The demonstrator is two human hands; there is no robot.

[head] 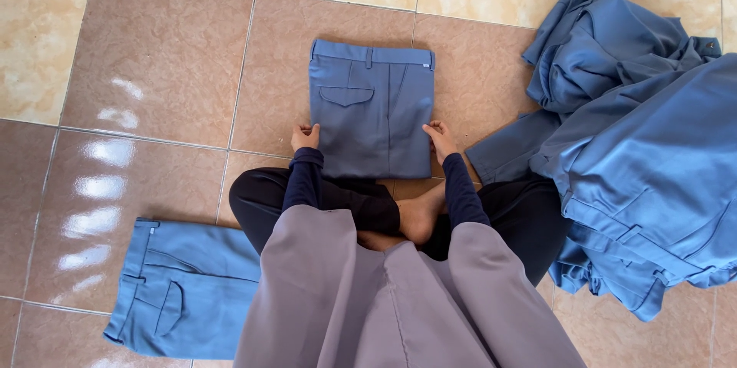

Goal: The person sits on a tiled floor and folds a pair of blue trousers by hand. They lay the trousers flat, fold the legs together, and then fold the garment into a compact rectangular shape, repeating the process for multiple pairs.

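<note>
Far left on the tiled floor (153, 69), one pair of blue trousers (184, 291) lies folded beside the seated person's knee, waistband toward the left, partly hidden under the grey garment the person wears. I judge this piece finished and set aside.

At centre, a second folded pair of trousers (372, 107) sits flat on the floor directly in front of the crossed legs, waistband away from the person, pocket flap showing, edges squared into a neat rectangle. The left hand (305, 138) rests at its lower left corner, the right hand (440, 138) at its lower right corner. The fingers of both hands lie loosely curled against the cloth edges, touching but not clamped on it; whether any fold is pinched underneath I cannot tell. The fold on this piece looks complete or nearly so.

To the right, a heap of unfolded blue garments (637, 138) lies crumpled and overlapping, well apart from the hands. By appearance, this pile forms the larger share outstanding.
</note>
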